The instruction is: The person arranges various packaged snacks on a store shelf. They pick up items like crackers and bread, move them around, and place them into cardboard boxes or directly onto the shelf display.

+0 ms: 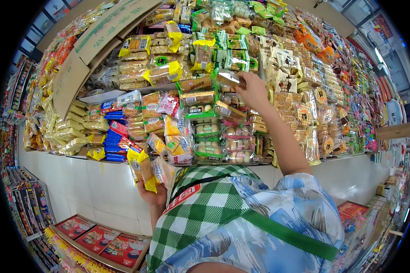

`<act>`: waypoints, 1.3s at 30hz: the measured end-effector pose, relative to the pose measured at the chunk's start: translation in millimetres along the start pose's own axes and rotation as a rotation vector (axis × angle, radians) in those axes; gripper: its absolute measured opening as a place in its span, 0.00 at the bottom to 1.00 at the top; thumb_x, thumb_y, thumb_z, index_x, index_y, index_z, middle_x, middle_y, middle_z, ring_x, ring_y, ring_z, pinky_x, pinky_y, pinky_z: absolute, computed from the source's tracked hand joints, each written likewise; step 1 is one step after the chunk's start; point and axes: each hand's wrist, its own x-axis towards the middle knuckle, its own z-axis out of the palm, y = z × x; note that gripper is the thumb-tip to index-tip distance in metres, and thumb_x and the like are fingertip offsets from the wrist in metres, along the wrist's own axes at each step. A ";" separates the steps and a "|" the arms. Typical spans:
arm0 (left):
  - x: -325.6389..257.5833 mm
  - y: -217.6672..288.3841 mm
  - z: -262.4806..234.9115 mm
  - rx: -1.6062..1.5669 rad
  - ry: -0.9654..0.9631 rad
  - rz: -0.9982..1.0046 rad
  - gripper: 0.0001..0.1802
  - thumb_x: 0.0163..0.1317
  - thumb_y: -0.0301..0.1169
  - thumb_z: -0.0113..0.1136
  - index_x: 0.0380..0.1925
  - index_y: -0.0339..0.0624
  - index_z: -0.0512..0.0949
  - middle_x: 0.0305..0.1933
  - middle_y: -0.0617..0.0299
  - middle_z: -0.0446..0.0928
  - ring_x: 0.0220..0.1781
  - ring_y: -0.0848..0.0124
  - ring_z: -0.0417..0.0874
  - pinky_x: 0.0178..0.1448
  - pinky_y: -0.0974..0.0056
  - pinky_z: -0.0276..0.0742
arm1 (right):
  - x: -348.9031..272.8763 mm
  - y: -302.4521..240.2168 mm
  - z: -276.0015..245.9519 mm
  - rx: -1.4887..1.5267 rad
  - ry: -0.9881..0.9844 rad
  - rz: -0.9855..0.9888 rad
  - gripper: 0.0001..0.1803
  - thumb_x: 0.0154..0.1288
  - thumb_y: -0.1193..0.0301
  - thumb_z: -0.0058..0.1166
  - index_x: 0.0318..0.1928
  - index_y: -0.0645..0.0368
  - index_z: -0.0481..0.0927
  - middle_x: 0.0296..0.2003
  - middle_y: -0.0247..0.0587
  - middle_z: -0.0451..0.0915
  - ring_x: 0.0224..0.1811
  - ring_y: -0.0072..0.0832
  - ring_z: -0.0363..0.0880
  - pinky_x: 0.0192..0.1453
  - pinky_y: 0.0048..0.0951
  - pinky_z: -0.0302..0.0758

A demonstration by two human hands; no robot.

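Note:
My right hand [253, 91] reaches up into a big display of wrapped snacks and grips a clear pack of brown biscuits [230, 79] near the top of the middle stacks. My left hand [152, 193] stays low, close to my chest, and holds a small bundle of snack packs with yellow ends [143, 168]. Under the right hand lie stacks of green-trimmed round cake packs [209, 132]. My green checked apron [200, 204] and blue patterned sleeve fill the lower middle.
Cardboard box flaps [91, 41] stick out at the upper left over yellow and blue packs [111, 136]. The display stands on a white counter wall [91, 182]. Red boxes [100, 236] line a low shelf at the lower left. More goods racks stand at both sides.

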 end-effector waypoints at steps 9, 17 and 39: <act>13.4 -11.3 0.7 0.014 -0.038 -0.056 0.31 0.62 0.53 0.45 0.61 0.50 0.65 0.60 0.61 0.70 0.61 0.61 0.70 0.67 0.52 0.60 | -86.8 -24.6 30.7 -0.268 0.025 -0.067 0.51 0.41 0.63 0.70 0.64 0.60 0.54 0.55 0.49 0.63 0.58 0.46 0.60 0.66 0.49 0.51; 2.6 -5.0 21.0 0.045 0.000 -0.023 0.28 0.62 0.50 0.45 0.59 0.50 0.66 0.61 0.61 0.70 0.62 0.61 0.69 0.67 0.53 0.61 | -72.8 -16.4 5.3 -0.257 -0.029 -0.066 0.47 0.31 0.65 0.72 0.58 0.55 0.63 0.50 0.44 0.69 0.56 0.42 0.64 0.66 0.47 0.51; -15.7 -11.2 79.6 -0.113 -0.381 -0.168 0.32 0.58 0.44 0.48 0.61 0.44 0.62 0.62 0.56 0.67 0.64 0.56 0.66 0.67 0.45 0.60 | -121.0 -92.2 25.1 0.892 -0.622 0.120 0.38 0.56 0.63 0.62 0.64 0.56 0.60 0.54 0.52 0.70 0.51 0.39 0.75 0.54 0.36 0.72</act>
